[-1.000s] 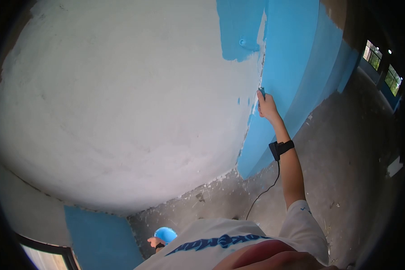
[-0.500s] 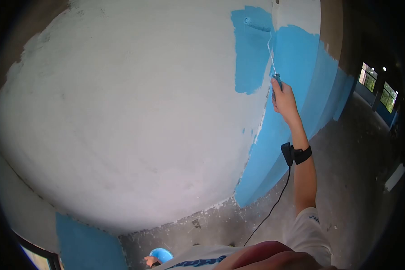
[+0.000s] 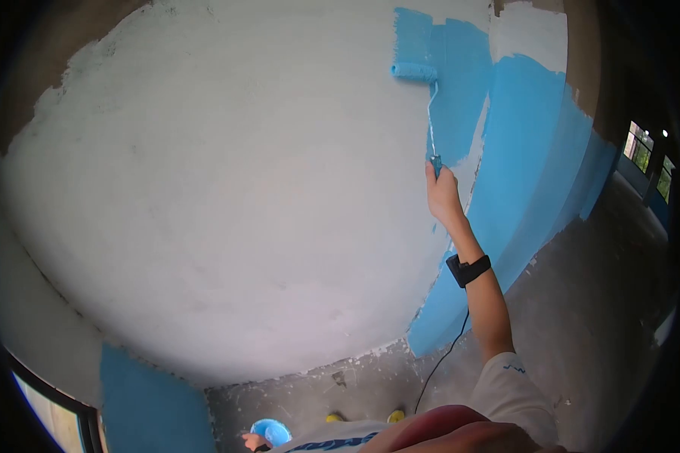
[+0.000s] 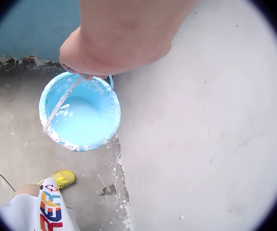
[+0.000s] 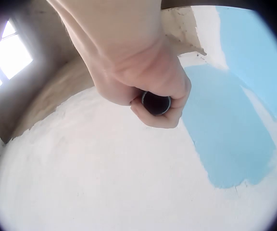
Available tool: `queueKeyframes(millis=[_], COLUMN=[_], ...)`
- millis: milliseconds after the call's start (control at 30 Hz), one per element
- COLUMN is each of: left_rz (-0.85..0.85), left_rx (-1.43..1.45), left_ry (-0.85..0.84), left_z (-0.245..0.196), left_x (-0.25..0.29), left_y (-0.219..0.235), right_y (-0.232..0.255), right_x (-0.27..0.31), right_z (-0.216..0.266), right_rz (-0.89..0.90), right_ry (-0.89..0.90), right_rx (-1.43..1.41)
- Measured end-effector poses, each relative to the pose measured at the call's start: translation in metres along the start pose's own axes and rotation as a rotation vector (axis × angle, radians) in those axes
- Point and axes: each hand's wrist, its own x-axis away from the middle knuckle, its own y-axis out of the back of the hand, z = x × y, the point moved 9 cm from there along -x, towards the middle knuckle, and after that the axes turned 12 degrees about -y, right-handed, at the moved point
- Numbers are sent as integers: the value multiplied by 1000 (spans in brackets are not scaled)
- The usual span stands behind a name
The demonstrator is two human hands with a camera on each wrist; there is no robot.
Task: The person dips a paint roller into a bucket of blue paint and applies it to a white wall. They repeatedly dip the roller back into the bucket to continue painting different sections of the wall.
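Observation:
The right hand (image 3: 444, 193) grips the handle (image 3: 436, 161) of a paint roller, whose blue-coated sleeve (image 3: 414, 72) lies against the wall at the left edge of a blue patch (image 3: 461, 90). From the right wrist, the fingers (image 5: 162, 120) are curled round the handle, its dark round end (image 5: 156, 103) showing. Low in the head view, the left hand (image 3: 255, 441) is at a blue bucket (image 3: 273, 430). In the left wrist view the left hand (image 4: 114, 48) holds the bucket's handle (image 4: 61, 105) from above; pale blue paint (image 4: 83, 120) lies inside. Its fingertips are mostly hidden.
A large white wall (image 3: 227, 196) fills the left and middle. At its right is a blue-painted surface (image 3: 525, 143), with grey floor (image 3: 582, 302) below. Yellow shoes (image 3: 395, 416) stand near the wall's base. A cable (image 3: 440, 362) hangs from the right wrist's band. Windows are at far right.
The right hand first rose with the roller, then moved left across the wall. The blue patch now extends further left at its top. The left hand remains at the bucket.

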Motion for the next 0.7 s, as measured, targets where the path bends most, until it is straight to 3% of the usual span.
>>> queueKeyframes(millis=[267, 333, 400, 500, 667, 700], left_rz=[-145, -188, -232, -293, -361, -266], left_rx=[-34, -52, -63, -66, -51, -87], left_ry=[8, -9, -22, -19, -13, -49], left_z=[4, 3, 0, 0, -2, -4], left_x=[17, 10, 4, 1, 3, -4], left_y=[15, 26, 36, 47, 43, 36], right_y=[-34, -19, -8, 20, 78, 84], right_x=[116, 125, 126, 116, 40, 19], right_z=[-118, -119, -105, -100, -33, -19], right_rz=[254, 257, 327, 307, 213, 224], right_ry=[-255, -260, -144, -246, -138, -129], right_rx=[71, 51, -55, -173, -298, -330])
